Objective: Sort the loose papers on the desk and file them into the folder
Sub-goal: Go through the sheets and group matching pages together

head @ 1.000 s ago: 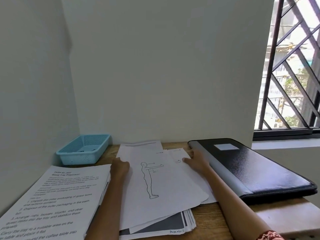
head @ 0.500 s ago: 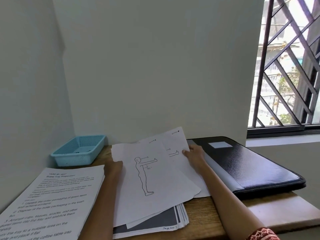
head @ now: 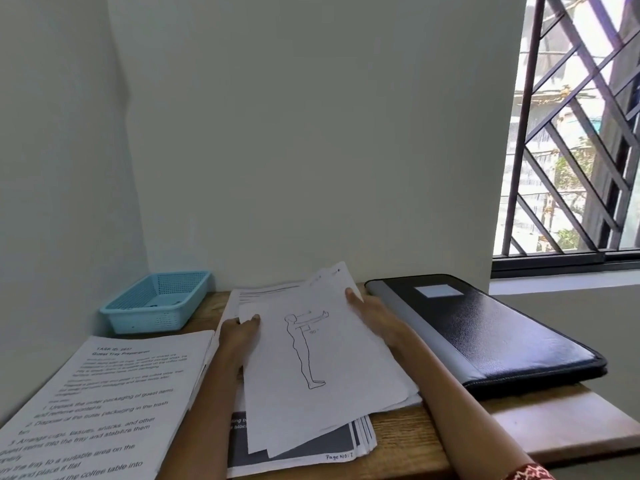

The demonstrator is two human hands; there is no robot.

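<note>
On the table [head: 408, 441], our left hand [head: 239, 332] and right hand [head: 369, 306] each pinched an edge of the loose sheets [head: 311, 358]; thin, floppy paper seemed best supported from both sides.

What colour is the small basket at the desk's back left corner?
Light blue; the basket shows clearly in the head view.

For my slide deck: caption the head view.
Both hands lift white figure-drawing sheets beside a closed black leather folder.
</note>
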